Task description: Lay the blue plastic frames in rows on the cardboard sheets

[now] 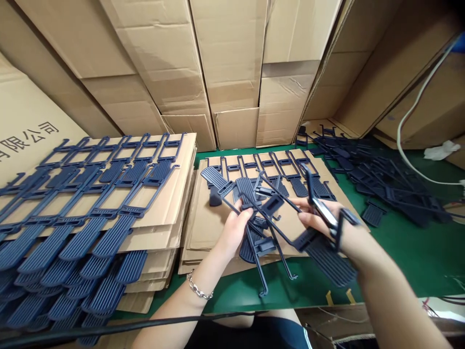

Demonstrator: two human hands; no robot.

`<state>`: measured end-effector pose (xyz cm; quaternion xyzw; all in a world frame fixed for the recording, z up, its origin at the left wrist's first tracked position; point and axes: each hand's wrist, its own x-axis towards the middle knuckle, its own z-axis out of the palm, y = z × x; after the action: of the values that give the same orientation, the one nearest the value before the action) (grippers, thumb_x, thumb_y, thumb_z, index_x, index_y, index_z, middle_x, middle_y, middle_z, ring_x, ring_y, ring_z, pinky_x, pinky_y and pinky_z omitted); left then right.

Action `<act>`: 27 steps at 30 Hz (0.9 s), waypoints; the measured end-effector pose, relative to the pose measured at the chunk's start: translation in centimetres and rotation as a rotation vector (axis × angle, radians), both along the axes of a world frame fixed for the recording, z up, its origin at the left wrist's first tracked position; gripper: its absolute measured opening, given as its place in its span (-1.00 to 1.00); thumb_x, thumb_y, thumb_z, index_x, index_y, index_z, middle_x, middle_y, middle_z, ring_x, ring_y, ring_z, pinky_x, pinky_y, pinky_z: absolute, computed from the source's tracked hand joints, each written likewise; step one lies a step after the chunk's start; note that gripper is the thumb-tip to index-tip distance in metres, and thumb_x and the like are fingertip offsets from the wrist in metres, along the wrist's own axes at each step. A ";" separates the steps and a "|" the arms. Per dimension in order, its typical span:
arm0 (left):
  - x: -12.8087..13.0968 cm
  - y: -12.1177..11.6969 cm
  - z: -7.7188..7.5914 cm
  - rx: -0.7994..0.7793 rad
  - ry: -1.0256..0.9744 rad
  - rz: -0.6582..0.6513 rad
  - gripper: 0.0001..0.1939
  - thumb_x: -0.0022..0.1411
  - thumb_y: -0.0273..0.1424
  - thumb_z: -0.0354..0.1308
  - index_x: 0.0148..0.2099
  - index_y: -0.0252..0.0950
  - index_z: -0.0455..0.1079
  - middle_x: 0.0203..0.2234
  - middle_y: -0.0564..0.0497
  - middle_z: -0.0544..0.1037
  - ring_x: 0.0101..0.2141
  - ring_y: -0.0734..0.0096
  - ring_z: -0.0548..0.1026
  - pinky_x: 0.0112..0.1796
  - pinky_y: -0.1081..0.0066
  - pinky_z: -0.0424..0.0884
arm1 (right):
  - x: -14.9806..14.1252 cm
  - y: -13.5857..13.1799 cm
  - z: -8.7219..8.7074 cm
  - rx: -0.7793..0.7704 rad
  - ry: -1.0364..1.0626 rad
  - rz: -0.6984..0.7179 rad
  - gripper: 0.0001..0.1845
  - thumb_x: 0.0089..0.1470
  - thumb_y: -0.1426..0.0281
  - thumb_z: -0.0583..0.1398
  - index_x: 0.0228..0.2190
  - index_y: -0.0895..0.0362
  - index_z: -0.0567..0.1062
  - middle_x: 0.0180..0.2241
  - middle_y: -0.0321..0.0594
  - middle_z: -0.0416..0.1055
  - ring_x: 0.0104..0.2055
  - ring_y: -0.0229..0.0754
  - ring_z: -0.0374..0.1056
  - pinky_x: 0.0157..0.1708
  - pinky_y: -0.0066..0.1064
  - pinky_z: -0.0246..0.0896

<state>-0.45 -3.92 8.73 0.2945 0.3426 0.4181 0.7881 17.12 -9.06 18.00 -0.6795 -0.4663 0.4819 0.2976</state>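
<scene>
My left hand (234, 228) is closed round a tangle of dark blue plastic frame parts (259, 213) held above a cardboard sheet (207, 228). My right hand (319, 218) grips another of these parts (327, 257), a ribbed paddle on thin rods, with its fingers curled round the rods. The two bunches touch and cross between the hands. A row of the same parts (276, 169) lies side by side along the far edge of that cardboard sheet.
At the left stands a stack of cardboard layers (163, 218) covered with rows of the blue parts (90, 194). A loose heap of parts (381, 179) lies on the green table (417, 252) at the right. Cardboard boxes (232, 72) wall the back. A white cable (410, 116) hangs at the right.
</scene>
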 end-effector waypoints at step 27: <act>-0.1 -1.4 0.2 -0.189 0.156 -0.038 -0.59 -0.24 -0.48 0.29 -0.26 -0.34 0.30 -0.40 0.01 0.50 -0.36 0.34 0.44 -0.26 0.35 0.34 | -3.9 1.1 -2.0 0.051 -0.065 0.137 -0.69 0.08 0.28 0.02 -0.19 0.13 0.42 -0.33 -0.25 0.38 -0.26 -0.22 0.28 -0.27 -0.45 0.16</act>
<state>-0.51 -5.31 8.96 0.2571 0.4350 0.3448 0.7911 13.26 -7.98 15.99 -0.6536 -0.5331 0.4669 0.2658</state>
